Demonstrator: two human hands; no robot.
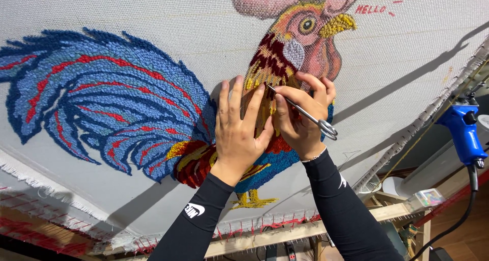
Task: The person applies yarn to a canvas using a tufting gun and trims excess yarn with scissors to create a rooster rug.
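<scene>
1. The left hand (pixel 237 133) is lying flat on the tufted rooster (pixel 153 108), its fingers (pixel 239 95) spread and released, pressing on the yellow and red yarn of the bird's chest and grasping nothing.
2. The right hand (pixel 303 116) is sitting just beside the left, touching it at the thumb side, with its fingers (pixel 310 85) clenched around a pair of thin metal scissors (pixel 300 111).
3. The scissors are running slantwise across the right hand, their tips touching the yarn between the two hands and their looped handles sticking out past the knuckles towards the wrist.
4. The rooster is filling the middle of a white backing cloth (pixel 397 57) stretched on a wooden frame (pixel 285 235); its blue and red tail is sweeping out to the left, and its head with a yellow beak is sitting above the hands.
5. Both forearms are wearing black sleeves (pixel 346 210).
6. A blue tufting gun (pixel 461 131) is hanging at the right edge, well apart from the hands, with a black cable trailing down from it.
</scene>
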